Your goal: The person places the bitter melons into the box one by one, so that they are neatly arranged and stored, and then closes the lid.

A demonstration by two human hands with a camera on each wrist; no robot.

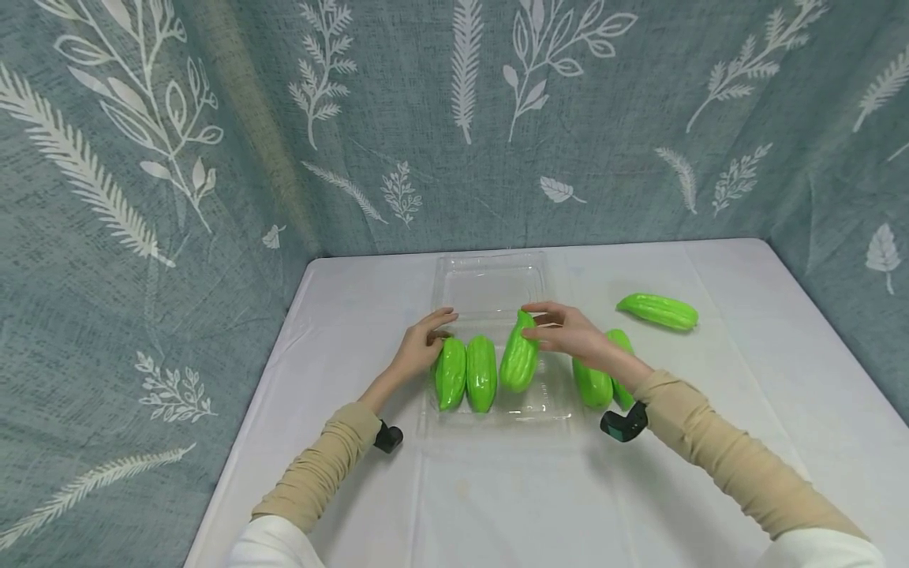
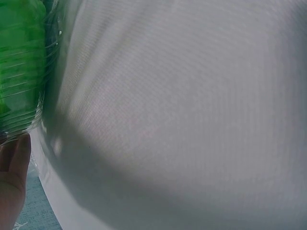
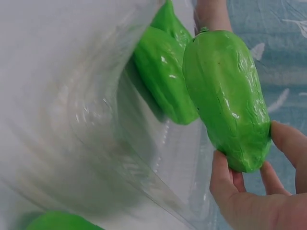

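Note:
My right hand (image 1: 571,335) pinches a green bitter melon (image 1: 518,364) near its pointed stem end, thumb on one side and fingers on the other. That melon hangs tilted over a clear plastic box (image 1: 550,398). Two other bitter melons lie side by side in the box's left part, the outer one (image 1: 450,375) and the inner one (image 1: 481,375). At the back left corner, my left hand (image 1: 417,347) holds the box. In the left wrist view, fingertips (image 2: 23,143) touch its ridged wall; the rest of the grip is hidden.
The box's clear lid (image 1: 493,288) lies open behind it. Right of the box are two bitter melons (image 1: 592,384), partly under my right forearm. Another bitter melon (image 1: 660,312) lies farther back on the white table (image 1: 497,497). A patterned curtain (image 1: 426,158) hangs behind.

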